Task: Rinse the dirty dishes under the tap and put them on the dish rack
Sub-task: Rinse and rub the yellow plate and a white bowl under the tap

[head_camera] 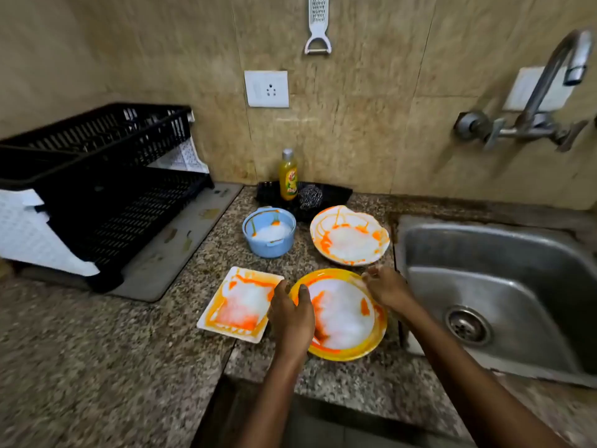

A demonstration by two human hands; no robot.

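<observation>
A round yellow plate (347, 347) smeared with orange sauce and white foam lies on the granite counter near the sink. My left hand (292, 313) grips its left rim, thumb over the edge. My right hand (386, 287) touches its far right rim with fingers curled on it. To its left lies a square white plate (240, 303), also soiled. Behind stand a blue bowl (269, 232) and a round white plate (350, 236), both with foam and orange streaks. The black dish rack (97, 176) stands at the left. The tap (549, 82) hangs over the steel sink (504, 286), no water running.
A yellow dish-soap bottle (288, 176) and a steel scrubber (310, 196) sit on a black tray against the wall. A grey drying mat (168, 253) lies under the rack. A wall socket (267, 88) and a hanging peeler (318, 25) are above.
</observation>
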